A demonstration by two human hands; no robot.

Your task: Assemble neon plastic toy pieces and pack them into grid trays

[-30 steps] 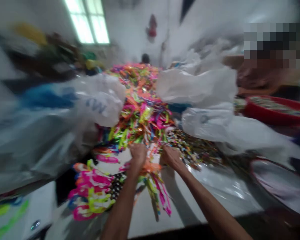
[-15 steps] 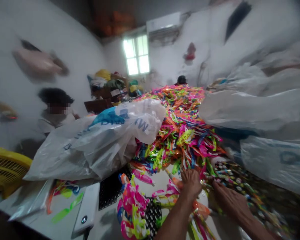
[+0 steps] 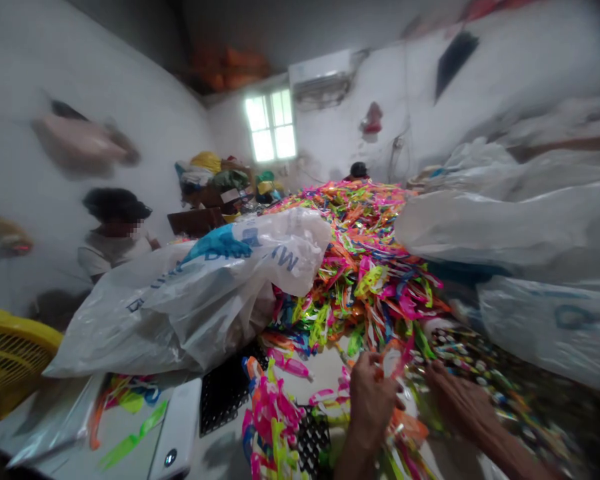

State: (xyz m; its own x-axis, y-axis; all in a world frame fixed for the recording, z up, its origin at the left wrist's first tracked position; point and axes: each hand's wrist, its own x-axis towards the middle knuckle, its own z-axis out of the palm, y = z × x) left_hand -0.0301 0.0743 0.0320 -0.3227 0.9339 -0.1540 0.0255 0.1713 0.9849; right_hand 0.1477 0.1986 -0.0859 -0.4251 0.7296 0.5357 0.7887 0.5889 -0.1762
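Observation:
My left hand [image 3: 373, 393] is in the lower middle, its fingers curled at a bright orange and pink plastic strip [image 3: 405, 357] that shows just past the fingertips. To its right, my right hand [image 3: 457, 397] reaches forward with its fingers close together. Its fingertips are beside a heap of small shiny round pieces [image 3: 473, 360]; what they pinch, if anything, is hidden. Ahead of both hands rises a big pile of neon plastic strips [image 3: 350, 293] in pink, orange, green and blue. A bundle of similar strips [image 3: 273, 420] lies left of my left hand.
A large white plastic bag [image 3: 195, 300] lies across the table's left side. Nearer are a white power bank [image 3: 177, 427], a black perforated tray [image 3: 227, 397] and a yellow fan [image 3: 17, 360]. More bags [image 3: 505, 227] line the right. Two people sit at the left and behind the pile.
My left hand has drawn back a little toward me, and an orange and pink strip now shows at its fingers. My right hand stays in nearly the same place. The view has tilted slightly upward.

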